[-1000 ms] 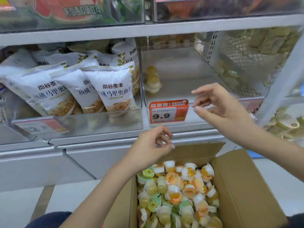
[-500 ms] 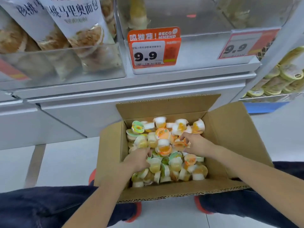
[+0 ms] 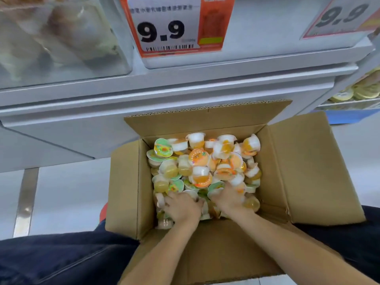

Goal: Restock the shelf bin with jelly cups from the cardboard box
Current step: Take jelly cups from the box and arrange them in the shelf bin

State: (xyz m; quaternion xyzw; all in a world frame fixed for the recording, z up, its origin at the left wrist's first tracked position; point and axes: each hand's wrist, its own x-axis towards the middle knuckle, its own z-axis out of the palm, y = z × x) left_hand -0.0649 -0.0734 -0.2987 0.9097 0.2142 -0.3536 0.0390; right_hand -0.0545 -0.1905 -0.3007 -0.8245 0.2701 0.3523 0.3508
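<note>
shop aisle, pale floor [image 3: 67, 194] with a metal strip, white shelf unit [image 3: 164, 83] across the top. head view: orange price tag [image 3: 174, 25] reading 9.9 on the shelf edge, second 9.9 tag [image 3: 341, 15] to the right, blurred. clear bin with bagged goods [image 3: 57, 38] top left; round yellow packs [image 3: 362, 91] on a lower shelf far right. the shelf bin to be filled is out of frame above.

open cardboard box [image 3: 127, 182] sits on the floor against the shelf base, flaps out, between dark-trousered knees [image 3: 61, 260]. jelly cups [image 3: 199, 161] — orange, yellow, green lids — piled loose inside, filling it. near flap partly hidden under both forearms.

left hand [image 3: 183, 208] and right hand [image 3: 228, 199] are both down in the near part of the pile, side by side, fingers curled round cups — how many each holds, cannot tell, fingertips buried.

versus half a second ago: camera is closer and lower, box fills more of the view; hands have drawn together toward the near edge; a second ago they were up by the shelf.
</note>
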